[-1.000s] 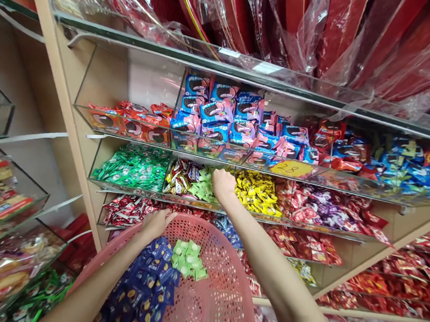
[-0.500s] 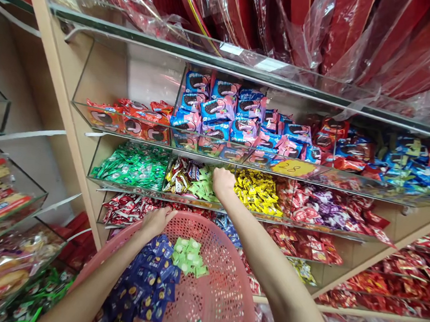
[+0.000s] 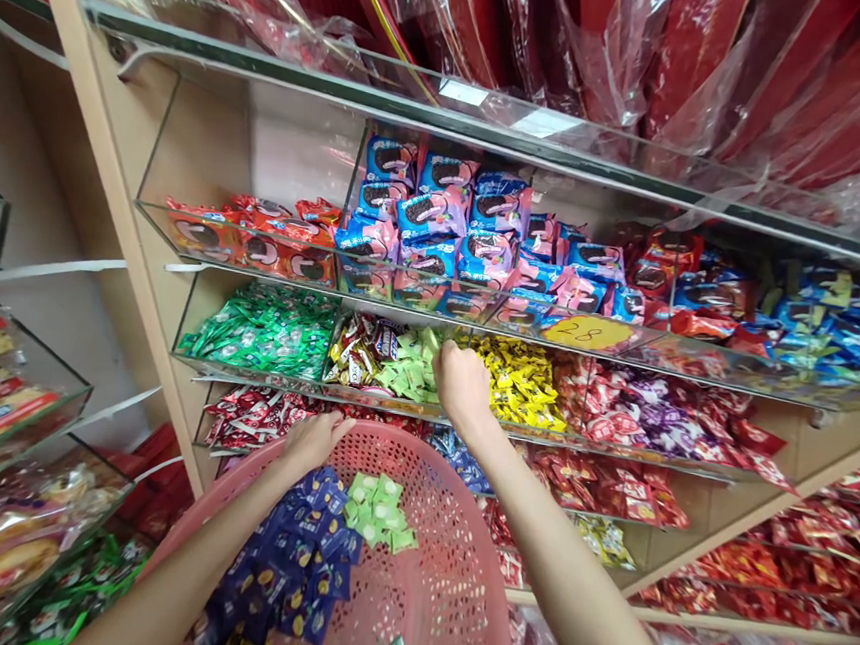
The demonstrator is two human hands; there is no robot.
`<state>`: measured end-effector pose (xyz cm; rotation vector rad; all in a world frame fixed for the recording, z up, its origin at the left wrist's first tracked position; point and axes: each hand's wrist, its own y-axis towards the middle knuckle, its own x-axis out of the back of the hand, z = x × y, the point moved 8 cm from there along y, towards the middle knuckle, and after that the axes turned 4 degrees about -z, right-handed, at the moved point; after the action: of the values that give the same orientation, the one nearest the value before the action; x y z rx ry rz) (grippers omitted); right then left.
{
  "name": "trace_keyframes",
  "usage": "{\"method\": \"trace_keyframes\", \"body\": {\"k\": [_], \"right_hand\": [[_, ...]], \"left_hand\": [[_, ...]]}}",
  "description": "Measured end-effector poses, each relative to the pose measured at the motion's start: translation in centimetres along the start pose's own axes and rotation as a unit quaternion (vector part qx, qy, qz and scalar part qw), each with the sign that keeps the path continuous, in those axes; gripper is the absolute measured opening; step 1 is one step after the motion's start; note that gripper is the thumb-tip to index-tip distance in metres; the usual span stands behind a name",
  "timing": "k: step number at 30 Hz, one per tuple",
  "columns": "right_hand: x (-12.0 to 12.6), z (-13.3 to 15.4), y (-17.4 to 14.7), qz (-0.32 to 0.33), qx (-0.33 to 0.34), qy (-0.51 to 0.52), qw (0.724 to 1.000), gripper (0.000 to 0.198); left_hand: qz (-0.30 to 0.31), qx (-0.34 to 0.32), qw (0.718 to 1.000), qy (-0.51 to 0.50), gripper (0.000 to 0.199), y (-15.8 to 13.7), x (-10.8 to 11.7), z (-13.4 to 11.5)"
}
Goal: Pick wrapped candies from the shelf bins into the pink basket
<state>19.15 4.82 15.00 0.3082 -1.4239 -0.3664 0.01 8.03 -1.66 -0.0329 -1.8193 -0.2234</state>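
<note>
My left hand (image 3: 316,440) is closed over the far left rim of a round pink plastic basket (image 3: 449,535). Inside the basket lie many dark blue candy packets (image 3: 296,562), a small heap of light green candy packets (image 3: 381,512), and some darker green and yellow ones near the bottom. My right hand (image 3: 462,381) is curled into a fist at the shelf's front edge. It is beside the compartment of light green candies (image 3: 412,363) and in front of the yellow candies (image 3: 522,383). Its fingertips face away, so whatever it holds is hidden.
Glass-fronted shelves hold green candies (image 3: 267,333), blue cookie packs (image 3: 432,212) and red and purple candies (image 3: 640,411). A yellow price tag (image 3: 587,331) hangs on the glass above. Large plastic-wrapped red items (image 3: 560,43) lie on top. A wooden upright (image 3: 120,205) stands left.
My right hand has drawn back slightly toward me and to the right, uncovering more of the light green candies. My left hand stays on the basket rim.
</note>
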Motion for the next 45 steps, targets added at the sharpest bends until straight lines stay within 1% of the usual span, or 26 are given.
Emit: {"method": "trace_keyframes", "body": {"k": [1,2,3,5,6,7,9,10,12,14,16,17,19,21,23,26,28,30,32,35,40,45], "right_hand": [[0.2,0.0,-0.7,-0.020,0.014,0.060,0.998,0.026],[0.2,0.1,-1.3,-0.028,0.033,0.139,0.989,0.026],[0.0,0.3,-2.0,-0.022,0.053,0.225,0.973,0.026],[-0.6,0.7,-3.2,0.019,0.079,0.381,0.921,0.028],[-0.9,0.8,-3.7,0.034,0.081,0.441,0.893,0.028],[-1.1,0.9,-4.1,0.045,0.079,0.487,0.869,0.028],[-1.4,1.0,-4.6,0.055,0.073,0.546,0.833,0.028],[-1.6,1.0,-4.8,0.058,0.070,0.563,0.821,0.028],[-2.0,1.0,-5.1,0.061,0.064,0.579,0.811,0.027],[-2.5,0.8,-5.3,0.062,0.061,0.577,0.812,0.026],[-3.1,0.7,-5.6,0.061,0.063,0.562,0.823,0.024],[-3.3,0.7,-5.8,0.057,0.068,0.547,0.833,0.022],[-3.5,0.8,-6.3,0.041,0.086,0.498,0.862,0.017],[-3.6,1.2,-6.9,0.027,0.114,0.432,0.894,0.013],[-3.9,1.8,-7.5,0.025,0.144,0.366,0.919,0.011],[-4.5,2.5,-8.4,0.036,0.175,0.280,0.943,0.012],[-5.0,2.6,-8.7,0.043,0.181,0.240,0.953,0.012],[-5.6,2.5,-9.0,0.050,0.182,0.226,0.956,0.012],[-6.0,2.4,-9.2,0.057,0.182,0.240,0.952,0.010],[-6.5,2.2,-9.4,0.069,0.177,0.292,0.937,0.008],[-7.2,2.0,-9.4,0.093,0.141,0.377,0.910,0.007],[-7.7,1.7,-9.6,0.118,0.116,0.422,0.891,0.004]], "left_hand": [[-0.002,-0.003,1.000,0.001,0.049,0.1,0.0,-0.1],[-0.004,-0.005,1.000,0.002,0.049,0.1,0.0,-0.2],[-0.005,-0.007,1.000,0.004,0.049,0.1,0.0,-0.3],[-0.005,-0.006,1.000,0.005,0.050,0.2,0.0,-0.4],[-0.003,-0.004,1.000,0.004,0.050,0.2,0.0,-0.5],[-0.002,-0.003,1.000,0.003,0.050,0.1,0.1,-0.5],[0.000,-0.002,1.000,0.001,0.050,0.1,0.1,-0.5],[0.001,-0.002,1.000,0.000,0.050,0.1,0.1,-0.5],[0.001,-0.002,1.000,0.000,0.050,0.0,0.1,-0.4],[0.000,-0.003,1.000,0.001,0.050,0.0,0.1,-0.4],[0.001,-0.003,1.000,0.003,0.050,-0.1,0.1,-0.3],[0.001,-0.003,1.000,0.003,0.050,-0.2,0.0,-0.4],[0.002,-0.003,1.000,0.000,0.050,-0.3,0.0,-0.4],[0.003,0.002,1.000,-0.003,0.049,-0.3,-0.1,-0.4],[0.004,0.009,1.000,-0.004,0.050,-0.4,-0.2,-0.3],[0.003,0.012,1.000,-0.003,0.050,-0.4,-0.2,-0.3],[0.004,0.006,1.000,-0.001,0.051,-0.5,-0.2,-0.4],[0.005,0.003,1.000,0.002,0.052,-0.6,-0.3,-0.4],[0.005,0.002,1.000,0.007,0.053,-0.6,-0.3,-0.4],[0.002,0.004,1.000,0.016,0.053,-0.6,-0.5,-0.3],[0.003,-0.002,1.000,0.018,0.053,-0.6,-0.4,-0.5],[0.005,-0.002,1.000,0.008,0.054,-0.9,0.0,-0.7]]}}
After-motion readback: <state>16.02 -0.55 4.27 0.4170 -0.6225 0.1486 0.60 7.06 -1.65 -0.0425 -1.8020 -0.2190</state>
